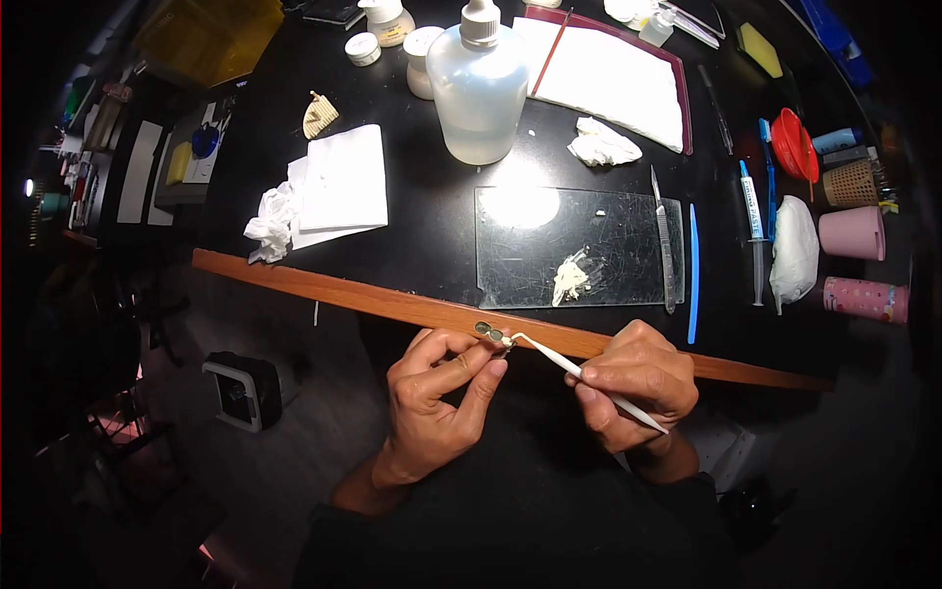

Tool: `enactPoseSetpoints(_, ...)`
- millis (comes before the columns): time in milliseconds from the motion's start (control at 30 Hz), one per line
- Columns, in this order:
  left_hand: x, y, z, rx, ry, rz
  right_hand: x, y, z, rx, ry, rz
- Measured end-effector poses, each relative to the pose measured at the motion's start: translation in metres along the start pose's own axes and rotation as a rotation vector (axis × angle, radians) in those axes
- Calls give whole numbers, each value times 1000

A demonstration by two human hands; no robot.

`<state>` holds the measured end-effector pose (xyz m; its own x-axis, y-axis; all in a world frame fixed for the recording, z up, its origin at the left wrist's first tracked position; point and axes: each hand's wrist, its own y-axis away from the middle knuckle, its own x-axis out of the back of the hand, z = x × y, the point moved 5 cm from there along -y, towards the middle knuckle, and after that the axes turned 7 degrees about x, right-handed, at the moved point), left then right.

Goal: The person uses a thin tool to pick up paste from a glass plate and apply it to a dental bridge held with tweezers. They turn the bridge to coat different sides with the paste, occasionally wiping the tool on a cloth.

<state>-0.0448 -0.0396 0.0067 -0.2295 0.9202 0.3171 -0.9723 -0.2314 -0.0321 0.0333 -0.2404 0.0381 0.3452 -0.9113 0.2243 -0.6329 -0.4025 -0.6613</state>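
Observation:
My left hand (442, 398) pinches a small dental bridge (489, 333) between thumb and fingers, just at the table's wooden edge. Dark, shiny rounded caps show at its left end, and a whitish part lies nearer the thumb. In my right hand (643, 383) is a white-handled dental instrument (549, 355), gripped like a pen. Its thin bent tip meets or nearly meets the whitish end of the bridge; exact contact is too small to tell. Beyond the hands, a scratched glass plate (530, 265) carries a cream-coloured smeared paste (569, 280).
A scalpel (664, 245) lies on the plate's right side, with a blue stick (694, 275) and a paste syringe (753, 231) farther right. Behind stands a large plastic bottle (479, 93). Folded tissue (343, 182) is at left, a crumpled tissue (603, 143) behind the plate.

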Motion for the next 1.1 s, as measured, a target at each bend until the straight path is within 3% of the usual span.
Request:
enactPoseSetpoints(867, -1, -2, 0, -37, -16, 23, -1, 1, -1, -56, 8, -33)
enactPoseSetpoints(1100, -2, 0, -2, -27, -10, 20, 17, -5, -3, 8, 431, 47)
